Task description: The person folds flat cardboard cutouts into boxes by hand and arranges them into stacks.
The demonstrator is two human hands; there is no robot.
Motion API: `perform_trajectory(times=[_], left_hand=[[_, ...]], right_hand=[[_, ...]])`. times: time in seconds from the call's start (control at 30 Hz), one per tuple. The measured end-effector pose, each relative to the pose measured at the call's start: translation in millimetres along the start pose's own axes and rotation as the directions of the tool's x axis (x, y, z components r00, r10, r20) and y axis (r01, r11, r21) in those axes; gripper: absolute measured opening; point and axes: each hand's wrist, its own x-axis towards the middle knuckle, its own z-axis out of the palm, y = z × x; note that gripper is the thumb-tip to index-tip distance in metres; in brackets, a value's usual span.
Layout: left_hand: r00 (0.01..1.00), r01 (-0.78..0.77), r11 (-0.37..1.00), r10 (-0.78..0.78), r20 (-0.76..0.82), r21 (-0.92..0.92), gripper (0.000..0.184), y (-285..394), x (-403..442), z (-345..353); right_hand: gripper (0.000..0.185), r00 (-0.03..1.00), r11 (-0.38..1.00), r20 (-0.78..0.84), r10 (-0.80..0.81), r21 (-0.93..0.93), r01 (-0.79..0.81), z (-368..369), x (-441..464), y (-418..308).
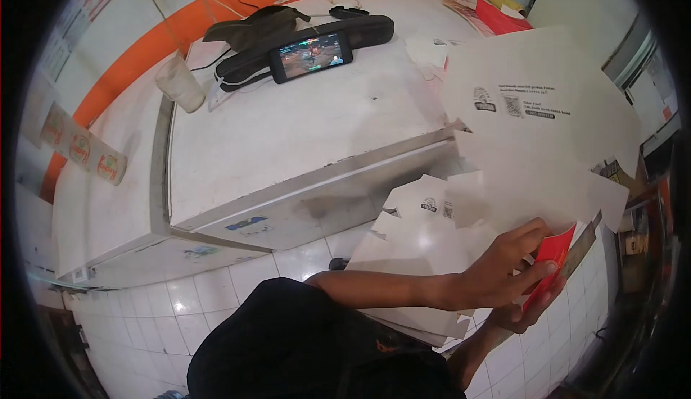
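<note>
At the lower right, both of my hands hold a red cardboard piece (553, 249), which looks like a side of a box. My left hand (517, 259) reaches across from the left and grips it from above, fingers bent round its near face. Below it, my right hand (531, 314) is closed on the lower edge, partly hidden by the red piece. Large white cardboard box blanks (525, 64) with black print and a QR code lie behind my hands. More white blanks (403, 237) with cut tabs are stacked beneath my left forearm.
A phone (312, 56) with a lit screen leans on a long black case (374, 30) atop a white chest (288, 136). A plastic cup (180, 86) stands near the seam, stacked printed cups (83, 147) farther left. Red printed cardboard (500, 17) lies at the back right.
</note>
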Motion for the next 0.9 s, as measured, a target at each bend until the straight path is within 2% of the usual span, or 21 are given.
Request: perform_trajectory(times=[0.07, 0.13, 0.23, 0.33, 0.43, 0.53, 0.63, 0.73, 0.8, 0.83, 0.9], left_hand=[[0.998, 0.06, 0.997, -0.059, 0.02, -0.038, 0.026, 0, 0, -2], [0.983, 0.177, 0.975, -0.17, 0.068, -0.132, 0.025, -6, -2, 2], [0.992, 0.125, 0.979, -0.126, 0.005, -0.163, 0.024, -12, -10, 18], [0.989, 0.131, 0.979, -0.12, 0.082, -0.158, 0.026, -17, -7, 9], [0.972, 0.234, 0.942, -0.219, 0.088, -0.239, 0.029, -2, -5, 10], [0.999, -0.013, 1.0, 0.014, 0.053, -0.017, 0.034, -19, -7, 11], [0.995, 0.079, 0.979, -0.088, -0.036, -0.189, 0.036, -15, -9, 18], [0.966, 0.252, 0.891, -0.258, 0.037, -0.377, 0.038, -7, -14, 12], [0.983, 0.096, 0.978, -0.063, 0.174, -0.186, 0.039, -22, -18, 2], [0.963, 0.033, 0.995, -0.007, 0.269, -0.093, 0.042, -23, -20, -5], [0.881, -0.097, 0.993, 0.058, 0.469, 0.061, 0.053, -14, -32, -23]], right_hand=[[0.052, 0.999, 1.0, 0.029, -0.012, 0.021, 0.011, -3, 12, -15], [0.053, 0.996, 0.984, 0.038, 0.079, 0.154, -0.084, -6, 7, -8], [0.053, 0.989, 0.972, 0.013, 0.144, 0.185, -0.144, -4, 5, 0], [0.053, 0.987, 0.97, 0.007, 0.158, 0.189, -0.156, -1, 8, 4], [0.053, 0.989, 0.969, -0.001, 0.15, 0.197, -0.147, 3, 12, 3], [0.053, 0.99, 0.972, -0.008, 0.142, 0.191, -0.138, 7, 14, 2], [0.054, 0.986, 0.965, -0.013, 0.164, 0.211, -0.157, 16, 15, 3], [0.055, 0.977, 0.944, 0.012, 0.215, 0.256, -0.21, 16, 20, 11], [0.055, 0.966, 0.906, 0.047, 0.254, 0.339, -0.254, 14, 26, 20], [0.056, 0.967, 0.847, 0.056, 0.248, 0.472, -0.244, 9, 31, 25], [0.059, 0.983, 0.605, 0.009, 0.185, 0.787, -0.121, -8, 50, 37]])
